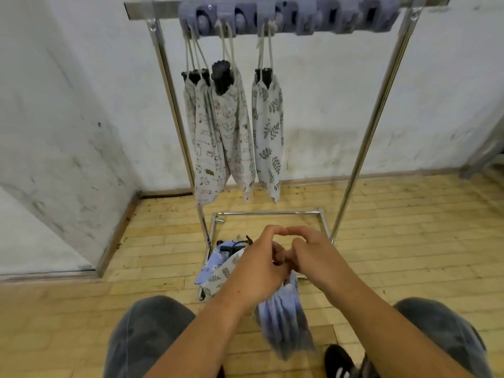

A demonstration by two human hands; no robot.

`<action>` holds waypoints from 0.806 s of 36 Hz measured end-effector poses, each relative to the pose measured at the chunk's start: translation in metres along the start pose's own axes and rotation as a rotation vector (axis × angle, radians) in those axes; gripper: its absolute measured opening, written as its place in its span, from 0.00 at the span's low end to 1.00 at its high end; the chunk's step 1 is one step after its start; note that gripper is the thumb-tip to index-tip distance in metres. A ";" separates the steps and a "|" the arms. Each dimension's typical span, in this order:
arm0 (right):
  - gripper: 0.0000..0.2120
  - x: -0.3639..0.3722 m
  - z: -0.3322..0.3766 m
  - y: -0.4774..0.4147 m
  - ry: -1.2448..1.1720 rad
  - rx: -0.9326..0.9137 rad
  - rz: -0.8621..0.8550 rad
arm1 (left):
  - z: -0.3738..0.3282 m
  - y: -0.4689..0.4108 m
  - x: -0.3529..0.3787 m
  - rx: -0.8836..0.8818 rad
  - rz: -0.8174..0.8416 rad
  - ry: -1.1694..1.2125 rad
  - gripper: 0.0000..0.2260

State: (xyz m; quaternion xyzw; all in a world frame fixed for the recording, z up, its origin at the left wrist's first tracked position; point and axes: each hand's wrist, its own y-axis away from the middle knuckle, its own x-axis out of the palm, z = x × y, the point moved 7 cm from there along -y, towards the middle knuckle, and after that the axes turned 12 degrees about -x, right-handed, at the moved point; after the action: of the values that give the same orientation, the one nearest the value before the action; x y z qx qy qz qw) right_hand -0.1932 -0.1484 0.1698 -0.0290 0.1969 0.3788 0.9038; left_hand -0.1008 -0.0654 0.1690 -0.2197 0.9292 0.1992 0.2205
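Curling inward knuckle to knuckle, left hand (255, 268) and right hand (316, 257) grip the hanging blue bag (285, 320).

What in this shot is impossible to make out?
Head view only.
Mouth of the pale blue cloth bag: covered by the left hand gripping it.
What the right hand pinches: hidden by its curled fingers.
Grey plastic hook rail: top cut by the frame edge.
Black shoe: cut by the bottom edge.
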 end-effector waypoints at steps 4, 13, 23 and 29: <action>0.18 -0.021 0.050 -0.003 0.262 -0.188 0.121 | -0.031 -0.003 -0.023 0.073 -0.027 -0.022 0.22; 0.17 -0.073 0.120 -0.035 0.515 -0.298 0.078 | -0.106 -0.024 -0.065 0.202 -0.110 -0.178 0.18; 0.07 -0.103 0.181 -0.090 0.187 -0.449 0.182 | -0.204 -0.062 -0.125 0.344 -0.164 -0.191 0.15; 0.08 -0.121 0.196 -0.138 0.173 -0.544 -0.018 | -0.251 -0.081 -0.151 0.427 -0.232 -0.307 0.12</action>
State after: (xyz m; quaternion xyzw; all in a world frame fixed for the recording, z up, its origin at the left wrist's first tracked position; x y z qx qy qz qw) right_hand -0.1090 -0.2885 0.3832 -0.3043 0.1643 0.4057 0.8461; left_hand -0.0197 -0.2005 0.4289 -0.2403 0.8745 0.0034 0.4213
